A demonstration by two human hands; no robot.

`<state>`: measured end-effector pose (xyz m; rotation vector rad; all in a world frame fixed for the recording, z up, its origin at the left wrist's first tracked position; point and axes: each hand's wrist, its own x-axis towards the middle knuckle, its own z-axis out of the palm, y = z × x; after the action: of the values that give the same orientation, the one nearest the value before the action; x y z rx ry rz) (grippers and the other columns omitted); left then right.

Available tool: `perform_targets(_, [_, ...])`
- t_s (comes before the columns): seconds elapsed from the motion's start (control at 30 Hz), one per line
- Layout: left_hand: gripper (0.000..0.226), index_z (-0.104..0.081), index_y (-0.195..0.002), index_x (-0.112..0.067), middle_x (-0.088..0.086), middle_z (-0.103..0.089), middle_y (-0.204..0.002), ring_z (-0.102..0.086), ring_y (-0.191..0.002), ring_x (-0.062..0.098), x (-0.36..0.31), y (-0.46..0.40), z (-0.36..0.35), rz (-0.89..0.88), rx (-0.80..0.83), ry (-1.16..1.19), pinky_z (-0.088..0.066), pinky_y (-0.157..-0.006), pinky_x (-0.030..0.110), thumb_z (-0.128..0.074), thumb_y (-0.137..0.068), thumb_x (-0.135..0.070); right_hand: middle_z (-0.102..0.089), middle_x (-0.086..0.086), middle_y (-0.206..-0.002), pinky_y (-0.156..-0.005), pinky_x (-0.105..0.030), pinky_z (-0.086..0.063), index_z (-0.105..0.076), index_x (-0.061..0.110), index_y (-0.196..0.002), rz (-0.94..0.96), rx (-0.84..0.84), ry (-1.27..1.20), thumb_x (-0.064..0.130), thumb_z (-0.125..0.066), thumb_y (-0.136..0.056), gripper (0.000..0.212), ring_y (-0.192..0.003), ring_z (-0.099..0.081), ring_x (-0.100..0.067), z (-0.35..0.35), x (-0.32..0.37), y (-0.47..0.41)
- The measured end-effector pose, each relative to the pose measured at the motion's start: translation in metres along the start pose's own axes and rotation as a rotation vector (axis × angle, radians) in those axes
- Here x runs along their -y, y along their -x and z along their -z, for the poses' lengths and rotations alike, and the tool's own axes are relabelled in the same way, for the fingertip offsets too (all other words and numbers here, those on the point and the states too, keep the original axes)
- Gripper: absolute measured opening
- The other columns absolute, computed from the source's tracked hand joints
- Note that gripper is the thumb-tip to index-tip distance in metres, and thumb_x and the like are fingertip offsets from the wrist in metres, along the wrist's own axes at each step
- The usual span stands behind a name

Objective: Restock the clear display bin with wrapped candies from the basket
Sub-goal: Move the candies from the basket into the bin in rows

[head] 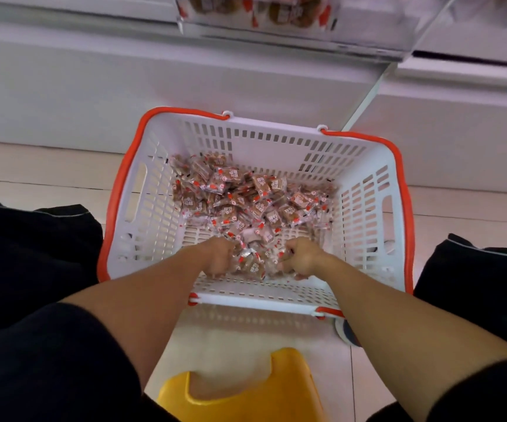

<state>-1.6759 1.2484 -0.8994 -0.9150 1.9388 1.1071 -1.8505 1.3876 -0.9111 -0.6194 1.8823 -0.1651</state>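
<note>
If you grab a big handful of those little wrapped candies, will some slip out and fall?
Probably a few. The wrapped candies look small and loose, with shiny, likely slippery wrappers. The left hand and right hand scoop one bunch together, which should help. They seem light, so any that drop would likely land back inside the basket.

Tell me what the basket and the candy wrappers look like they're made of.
The basket: seemingly rigid moulded plastic, matt white with slotted walls and orange rim handles. The candy wrappers: probably thin clear plastic film with red print; they glint and crinkle, brown candy showing through.
</note>
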Motion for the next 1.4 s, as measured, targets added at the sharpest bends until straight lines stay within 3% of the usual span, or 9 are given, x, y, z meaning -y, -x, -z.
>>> perform_targets(0.1, [0.012,-0.057,-0.109,-0.008,0.006,-0.062,-0.081,-0.066,-0.066,0.019,0.000,0.014,0.015,-0.038,-0.016,0.167,-0.049,-0.047,0.024,-0.054,-0.099,-0.013,-0.066,-0.015,-0.111,-0.062,-0.032,-0.058,-0.050,0.011,-0.085,0.019,-0.027,-0.086,0.007,-0.071,-0.090,0.022,-0.086,-0.065,-0.023,0.008,0.006,0.007])
perform_targets(0.27, [0.017,-0.049,-0.082,-0.012,0.009,-0.073,-0.094,-0.073,-0.077,0.021,-0.015,0.054,0.061,-0.106,0.048,0.476,-0.048,-0.048,0.023,-0.055,-0.098,-0.012,-0.075,-0.009,-0.106,-0.090,-0.044,-0.058,-0.063,0.012,-0.116,0.083,0.190,-0.519,0.012,-0.073,-0.087,0.030,-0.094,-0.072,-0.018,0.072,0.047,0.045])
perform_targets(0.47, [0.017,-0.046,-0.085,-0.015,0.006,-0.073,-0.082,-0.065,-0.056,0.010,-0.072,0.111,0.128,-0.347,0.029,0.707,-0.043,-0.040,0.018,-0.050,-0.099,-0.007,-0.054,-0.027,-0.134,-0.081,-0.044,-0.061,-0.048,-0.002,-0.136,0.352,0.290,-0.769,0.008,-0.066,-0.083,0.058,-0.111,-0.062,-0.036,0.134,0.103,0.113])
perform_targets(0.53, [0.005,-0.047,-0.102,-0.012,0.016,-0.072,-0.098,-0.061,-0.057,0.013,-0.085,0.138,0.151,-0.368,0.114,0.721,-0.042,-0.040,0.018,-0.047,-0.098,-0.009,-0.052,-0.024,-0.127,-0.083,-0.039,-0.061,-0.051,0.004,-0.130,0.445,0.281,-0.728,0.009,-0.066,-0.081,0.052,-0.100,-0.063,-0.030,0.149,0.120,0.139])
perform_targets(0.7, [0.037,-0.055,-0.113,-0.007,0.020,-0.061,-0.108,-0.055,-0.065,0.018,-0.114,0.211,0.186,-0.424,0.464,0.845,-0.048,-0.050,0.023,-0.038,-0.095,-0.034,-0.059,-0.030,-0.108,-0.072,-0.030,-0.059,-0.055,-0.007,-0.119,0.668,0.126,-0.417,0.013,-0.069,-0.080,0.046,-0.083,-0.067,-0.024,0.175,0.158,0.209])
perform_targets(0.83, [0.043,-0.059,-0.113,-0.013,0.015,-0.063,-0.108,-0.061,-0.084,0.024,-0.127,0.248,0.188,-0.554,0.396,0.738,-0.056,-0.063,0.031,-0.034,-0.099,-0.046,-0.071,-0.020,-0.100,-0.070,-0.025,-0.057,-0.069,0.013,-0.107,0.882,-0.007,-0.432,0.012,-0.071,-0.079,0.028,-0.088,-0.067,-0.024,0.175,0.171,0.249])
perform_targets(0.97, [0.029,-0.055,-0.117,-0.008,0.018,-0.065,-0.102,-0.068,-0.097,0.032,-0.139,0.261,0.186,-0.583,0.376,0.835,-0.057,-0.084,0.050,-0.044,-0.096,-0.025,-0.072,-0.018,-0.106,-0.078,-0.034,-0.060,-0.069,0.009,-0.106,0.955,-0.071,-0.428,0.010,-0.075,-0.075,0.032,-0.090,-0.069,-0.023,0.178,0.167,0.266])
perform_targets(1.2, [0.028,-0.065,-0.104,-0.002,0.021,-0.065,-0.107,-0.066,-0.093,0.030,-0.148,0.248,0.185,-0.591,0.441,0.911,-0.059,-0.068,0.032,-0.043,-0.093,-0.015,-0.065,0.008,-0.122,-0.084,-0.040,-0.060,-0.059,0.032,-0.116,0.943,-0.275,-0.121,0.021,-0.093,-0.057,0.069,-0.096,-0.070,-0.018,0.198,0.180,0.269])
perform_targets(1.4, [0.026,-0.069,-0.103,0.001,0.024,-0.066,-0.109,-0.067,-0.091,0.029,-0.149,0.245,0.198,-0.626,0.415,0.905,-0.058,-0.068,0.032,-0.052,-0.089,-0.013,-0.070,0.010,-0.110,-0.068,-0.026,-0.060,-0.066,0.026,-0.080,1.012,-0.378,0.015,0.030,-0.090,-0.054,0.035,-0.100,-0.070,-0.012,0.217,0.175,0.271])
